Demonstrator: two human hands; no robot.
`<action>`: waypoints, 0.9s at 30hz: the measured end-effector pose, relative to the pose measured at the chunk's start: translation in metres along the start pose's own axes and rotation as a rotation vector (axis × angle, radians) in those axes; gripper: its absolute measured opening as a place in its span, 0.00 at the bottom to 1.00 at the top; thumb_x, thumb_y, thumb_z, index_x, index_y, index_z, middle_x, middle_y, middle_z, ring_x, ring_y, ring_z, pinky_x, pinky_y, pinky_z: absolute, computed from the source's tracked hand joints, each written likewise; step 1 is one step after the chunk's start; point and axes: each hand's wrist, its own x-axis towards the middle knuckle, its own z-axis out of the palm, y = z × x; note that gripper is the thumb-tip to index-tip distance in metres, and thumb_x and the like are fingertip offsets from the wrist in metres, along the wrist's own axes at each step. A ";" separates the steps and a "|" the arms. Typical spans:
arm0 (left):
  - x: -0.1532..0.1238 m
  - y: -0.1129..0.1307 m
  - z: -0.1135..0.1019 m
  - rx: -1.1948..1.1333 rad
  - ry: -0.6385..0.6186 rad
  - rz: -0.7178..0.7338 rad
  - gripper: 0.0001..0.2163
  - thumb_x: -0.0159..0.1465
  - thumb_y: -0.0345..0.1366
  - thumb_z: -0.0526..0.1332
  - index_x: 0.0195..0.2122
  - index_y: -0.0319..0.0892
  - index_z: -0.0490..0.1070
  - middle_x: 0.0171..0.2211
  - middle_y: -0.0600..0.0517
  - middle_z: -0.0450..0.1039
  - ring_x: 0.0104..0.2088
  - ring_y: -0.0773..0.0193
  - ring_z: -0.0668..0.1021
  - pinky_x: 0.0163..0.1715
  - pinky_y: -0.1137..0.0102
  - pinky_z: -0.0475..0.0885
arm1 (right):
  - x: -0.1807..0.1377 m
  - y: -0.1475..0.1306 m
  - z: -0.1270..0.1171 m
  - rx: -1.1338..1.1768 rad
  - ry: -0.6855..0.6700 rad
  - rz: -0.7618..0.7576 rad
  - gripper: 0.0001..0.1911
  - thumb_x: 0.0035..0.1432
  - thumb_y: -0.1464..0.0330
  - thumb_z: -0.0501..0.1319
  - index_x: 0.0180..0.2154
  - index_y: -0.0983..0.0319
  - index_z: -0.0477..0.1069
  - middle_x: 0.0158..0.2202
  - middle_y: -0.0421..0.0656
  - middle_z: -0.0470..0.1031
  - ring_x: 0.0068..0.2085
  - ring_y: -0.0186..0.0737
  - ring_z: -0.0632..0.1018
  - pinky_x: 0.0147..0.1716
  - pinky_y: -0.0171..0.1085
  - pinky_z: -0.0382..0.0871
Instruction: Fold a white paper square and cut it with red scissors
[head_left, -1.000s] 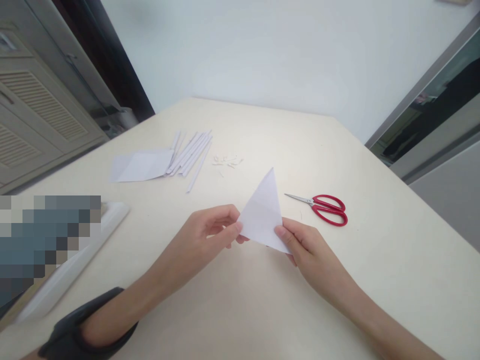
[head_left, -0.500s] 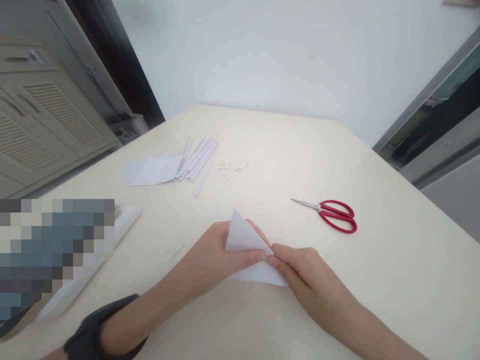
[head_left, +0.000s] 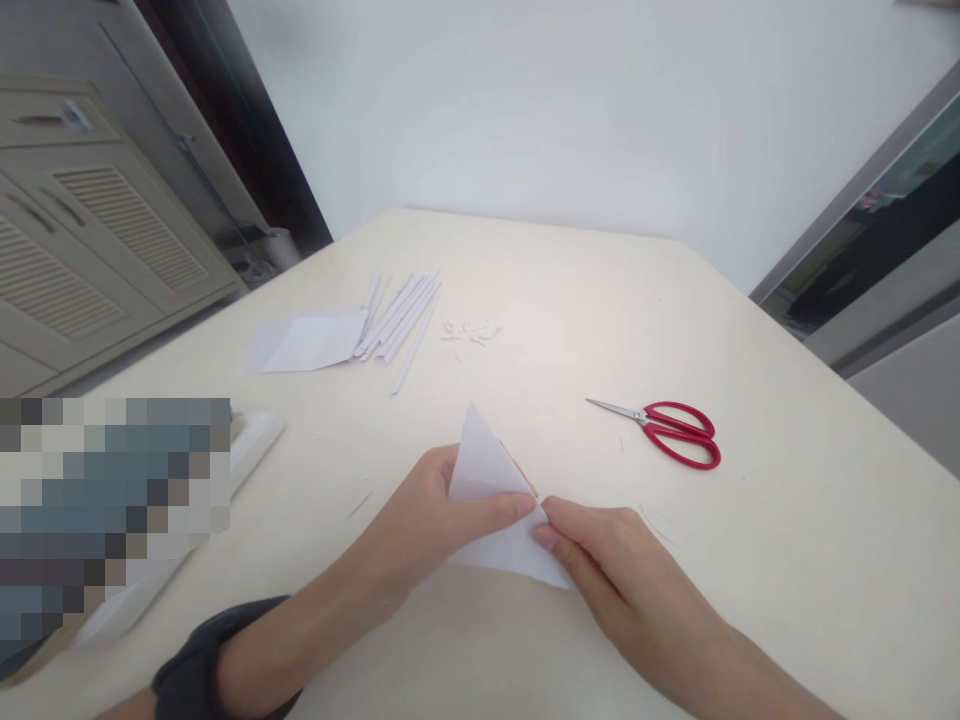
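Observation:
A white sheet of paper [head_left: 484, 460] is held between both hands above the near part of the table, one corner pointing up and away. My left hand [head_left: 450, 510] grips its left side, thumb lying across the front and fingers hidden behind. At the right edge, my right hand [head_left: 600, 540] pinches the paper between thumb and index finger, close to the left thumb's tip. Red-handled scissors [head_left: 679, 435] lie to the right beyond my right hand, blades pointing left.
Farther back on the table [head_left: 570, 290] lie several narrow paper strips [head_left: 401, 315], flat white paper [head_left: 315, 340] and small scraps [head_left: 472, 332]. A white-edged object [head_left: 259, 440], mostly blurred out, occupies the left side. A wall [head_left: 570, 110] stands behind.
The paper's upper corner stands slightly higher, and more of the lower part shows. My right thumb has shifted a little down along the edge. Both hands keep their grip.

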 end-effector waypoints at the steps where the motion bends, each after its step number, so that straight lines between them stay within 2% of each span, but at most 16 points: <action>1: 0.000 0.001 0.000 -0.014 -0.009 -0.007 0.07 0.50 0.36 0.69 0.24 0.40 0.72 0.19 0.57 0.67 0.23 0.68 0.69 0.22 0.75 0.62 | 0.000 0.000 0.000 -0.005 -0.004 0.005 0.16 0.68 0.68 0.48 0.26 0.58 0.51 0.22 0.35 0.63 0.24 0.34 0.63 0.24 0.32 0.55; 5: 0.001 0.002 -0.002 -0.070 -0.027 -0.012 0.06 0.50 0.34 0.70 0.24 0.40 0.73 0.19 0.58 0.67 0.22 0.70 0.69 0.21 0.77 0.62 | -0.002 -0.002 0.000 -0.022 0.001 0.015 0.16 0.68 0.67 0.48 0.26 0.58 0.51 0.23 0.35 0.64 0.24 0.34 0.64 0.24 0.32 0.55; 11: 0.007 -0.006 -0.009 -0.155 -0.069 -0.012 0.07 0.53 0.36 0.71 0.26 0.41 0.74 0.20 0.58 0.69 0.21 0.72 0.70 0.20 0.79 0.63 | -0.003 -0.002 0.000 -0.037 -0.012 0.024 0.17 0.68 0.67 0.48 0.25 0.58 0.51 0.22 0.34 0.62 0.23 0.33 0.63 0.24 0.32 0.54; 15: 0.007 -0.006 -0.012 -0.182 -0.101 -0.008 0.06 0.55 0.34 0.70 0.26 0.41 0.74 0.20 0.58 0.69 0.22 0.72 0.70 0.20 0.79 0.64 | -0.003 -0.002 0.001 -0.024 -0.002 0.010 0.17 0.69 0.67 0.48 0.26 0.58 0.51 0.22 0.34 0.62 0.23 0.33 0.63 0.24 0.32 0.54; 19: 0.007 -0.003 -0.015 -0.186 -0.071 0.050 0.04 0.54 0.31 0.69 0.27 0.42 0.74 0.22 0.59 0.69 0.22 0.72 0.70 0.20 0.79 0.63 | -0.002 -0.005 0.000 -0.052 -0.043 0.060 0.18 0.69 0.65 0.47 0.25 0.59 0.50 0.21 0.34 0.59 0.22 0.33 0.61 0.22 0.33 0.53; 24: 0.007 0.003 -0.016 -0.178 -0.064 0.023 0.06 0.55 0.32 0.69 0.25 0.41 0.73 0.22 0.58 0.68 0.22 0.71 0.69 0.20 0.78 0.63 | -0.002 -0.008 -0.003 -0.053 -0.081 0.067 0.18 0.69 0.65 0.46 0.25 0.59 0.49 0.21 0.35 0.60 0.22 0.33 0.61 0.23 0.33 0.53; 27: 0.012 0.006 -0.024 -0.186 -0.018 0.123 0.06 0.57 0.33 0.68 0.25 0.41 0.73 0.25 0.57 0.69 0.24 0.72 0.68 0.22 0.79 0.63 | -0.002 -0.009 -0.001 -0.070 -0.118 0.063 0.18 0.68 0.66 0.47 0.25 0.59 0.48 0.21 0.34 0.58 0.22 0.33 0.59 0.23 0.33 0.52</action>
